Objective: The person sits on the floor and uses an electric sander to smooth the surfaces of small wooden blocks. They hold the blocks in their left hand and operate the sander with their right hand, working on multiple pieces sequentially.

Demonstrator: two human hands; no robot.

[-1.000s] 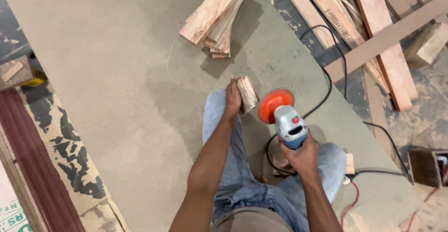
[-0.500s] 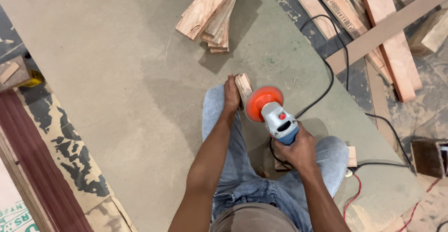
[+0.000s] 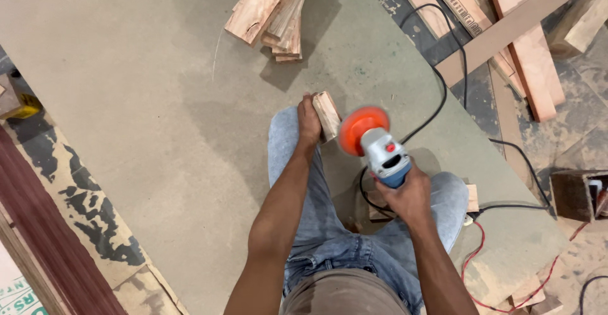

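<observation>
Even, soft daylight, faint shadows; only the orange disc [image 3: 356, 128] blurs.

The person sat on a broad grey-brown board [image 3: 139, 100] laid over the floor, knees in blue jeans; the left hand [image 3: 308, 120] gripped a small wooden block [image 3: 328, 115] stood on edge by the left knee; the right hand [image 3: 405, 196] clasped a grey and blue power sander [image 3: 384, 155], its orange disc [image 3: 357, 129] just beside the block; a black cable [image 3: 443, 100] trailed away across the board; a stack of wood offcuts [image 3: 272, 11] lay further off, and long planks [image 3: 506, 30] crossed on the dusty floor beyond.
</observation>
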